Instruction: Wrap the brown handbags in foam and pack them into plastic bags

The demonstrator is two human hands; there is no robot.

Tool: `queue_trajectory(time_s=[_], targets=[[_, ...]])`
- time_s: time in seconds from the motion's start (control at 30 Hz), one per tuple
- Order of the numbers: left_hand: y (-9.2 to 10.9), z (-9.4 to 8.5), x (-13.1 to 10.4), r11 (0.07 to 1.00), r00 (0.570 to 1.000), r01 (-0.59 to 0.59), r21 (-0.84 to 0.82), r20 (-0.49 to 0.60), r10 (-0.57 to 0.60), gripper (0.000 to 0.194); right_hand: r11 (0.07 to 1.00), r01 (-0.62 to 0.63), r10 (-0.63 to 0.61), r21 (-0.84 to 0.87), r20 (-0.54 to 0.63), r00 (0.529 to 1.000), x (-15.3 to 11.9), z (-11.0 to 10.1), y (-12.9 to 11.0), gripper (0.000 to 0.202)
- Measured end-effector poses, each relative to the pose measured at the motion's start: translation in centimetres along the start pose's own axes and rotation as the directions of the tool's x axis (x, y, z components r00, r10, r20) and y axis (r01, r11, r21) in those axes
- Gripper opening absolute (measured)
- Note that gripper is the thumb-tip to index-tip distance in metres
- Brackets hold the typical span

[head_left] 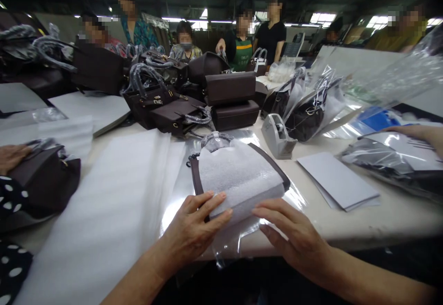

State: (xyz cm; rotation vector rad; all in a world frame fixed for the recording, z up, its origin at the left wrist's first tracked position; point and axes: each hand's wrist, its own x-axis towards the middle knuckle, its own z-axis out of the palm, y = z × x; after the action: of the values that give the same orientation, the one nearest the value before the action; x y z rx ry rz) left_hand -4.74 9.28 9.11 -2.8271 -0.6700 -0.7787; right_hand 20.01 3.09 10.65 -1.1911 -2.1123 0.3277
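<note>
Smooth dark brown bag (196,176) lying mid-table (325,219), matte white foam sheet (238,171) over it, glossy clear film (228,247) below. Left hand (194,226) unclenched, fingers spread on the foam. Right hand (294,231) at its lower right corner; can't tell if pinching. Left: soft layered foam stack (114,194). Right: flat rectangular card sheets (337,179). Behind: wedge-shaped grey tape dispenser (277,139), boxy brown bags (230,88).

The bare left forearm (140,275) slanted up toward the right, the bare right forearm (367,272) up toward the left. The left hand (195,229) showed its back, fingers (212,203) extended and slightly spread. The right hand (297,233) faced it, gently curved, near but not touching.
</note>
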Motion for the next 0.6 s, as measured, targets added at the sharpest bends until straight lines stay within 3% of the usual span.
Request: queue_trajectory(time_s=[0.07,0.13,0.23,0.3,0.37,0.47,0.53,0.6], targets=[[0.0,-0.3,0.1,1.0,1.0,-0.019,0.003,0.016,0.019,0.037,0.988,0.126,-0.132,-0.085,-0.076,0.988,1.7,0.0,-0.4,0.037],[0.0,-0.5,0.0,1.0,0.998,-0.031,0.002,0.047,0.031,0.04,0.978,0.172,-0.184,-0.122,-0.097,0.978,3.5,0.6,-0.9,0.04],[0.1,-0.4,-0.5,0.999,0.993,-0.032,-0.011,0.111,0.033,0.038,0.948,0.254,-0.268,-0.191,-0.053,0.962,5.1,2.5,-0.9,0.04],[0.2,-0.1,-1.0,0.999,0.991,-0.029,-0.027,0.132,0.033,0.027,0.895,0.322,-0.33,-0.307,0.03,0.944,5.4,4.1,-0.3,0.042],[0.2,0.5,-1.4,0.999,0.995,-0.029,-0.032,0.099,0.032,0.014,0.83,0.363,-0.359,-0.424,0.093,0.929,5.1,5.5,0.7,0.047],[0.1,1.5,-1.9,1.0,0.999,-0.027,0.01,-0.045,0.027,0.006,0.754,0.413,-0.425,-0.511,0.1,0.9,4.2,6.9,1.9,0.057],[0.2,2.1,-2.0,1.0,0.995,-0.01,0.023,-0.1,0.012,0.004,0.755,0.424,-0.442,-0.5,0.089,0.893,3.9,6.7,1.9,0.064],[0.1,2.7,-2.2,1.0,0.994,0.013,0.022,-0.112,-0.011,0.006,0.818,0.43,-0.416,-0.383,0.122,0.901,4.4,5.3,1.6,0.07]])
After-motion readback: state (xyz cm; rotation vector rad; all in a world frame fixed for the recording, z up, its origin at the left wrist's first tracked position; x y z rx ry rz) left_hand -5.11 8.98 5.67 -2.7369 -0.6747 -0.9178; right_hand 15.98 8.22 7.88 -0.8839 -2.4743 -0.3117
